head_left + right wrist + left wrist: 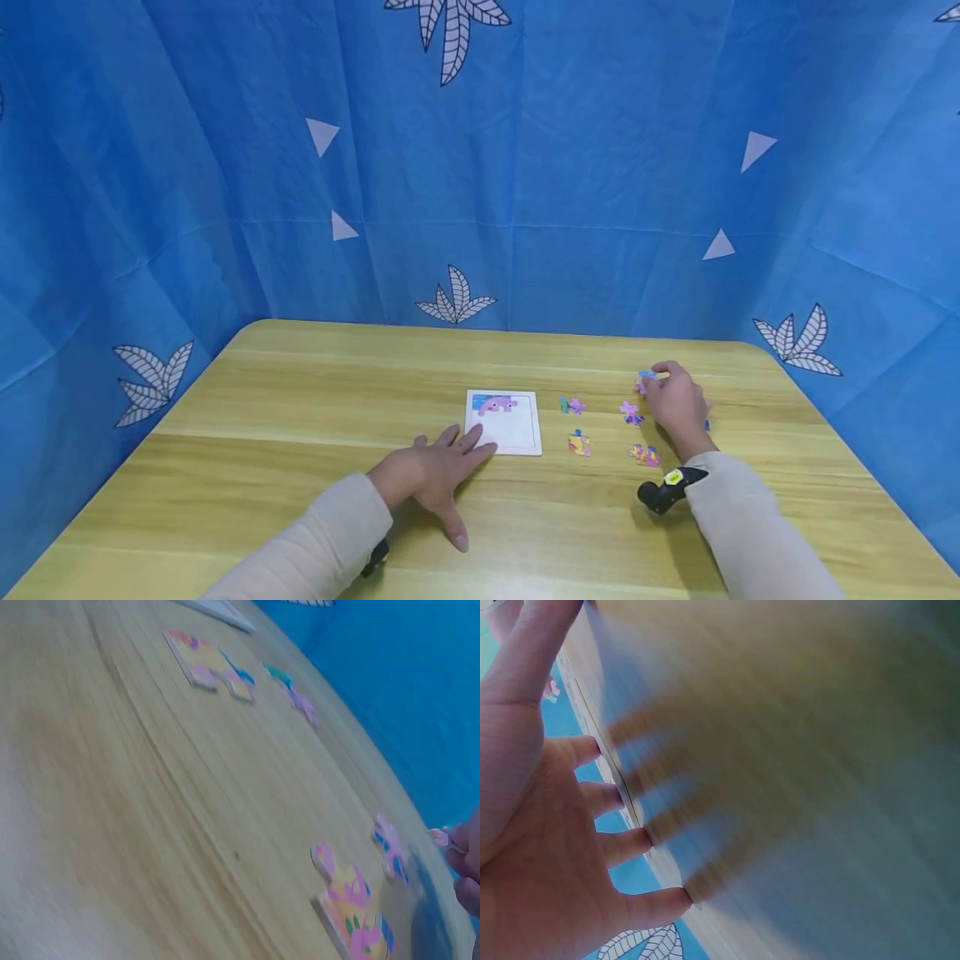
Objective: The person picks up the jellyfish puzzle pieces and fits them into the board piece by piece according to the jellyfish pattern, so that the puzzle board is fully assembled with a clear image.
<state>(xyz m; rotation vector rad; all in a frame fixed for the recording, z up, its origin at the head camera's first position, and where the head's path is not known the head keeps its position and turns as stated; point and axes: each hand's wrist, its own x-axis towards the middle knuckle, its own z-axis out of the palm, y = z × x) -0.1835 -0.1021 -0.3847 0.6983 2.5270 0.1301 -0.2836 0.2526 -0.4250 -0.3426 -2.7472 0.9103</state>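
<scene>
A white puzzle tray (517, 433) lies flat on the table, with joined pink and blue puzzle pieces (497, 405) along its upper left. My left hand (435, 471) is spread wide, its fingertips at the tray's lower left corner and on the tabletop. Over on the right, my right hand (675, 404) pinches a pink and blue puzzle piece (643, 383) between thumb and fingers. That piece's edge (440, 837) also shows in the right wrist view, by the fingertips. Part of another piece (707, 424) peeks out beside the right hand, mostly hidden by it.
Between tray and right hand lie several loose pieces: a green and pink one (573, 406), a yellow one (579, 443), a pink and purple one (632, 412) and a yellow and pink one (645, 455). A blue patterned curtain (517, 167) hangs behind the wooden table (337, 392).
</scene>
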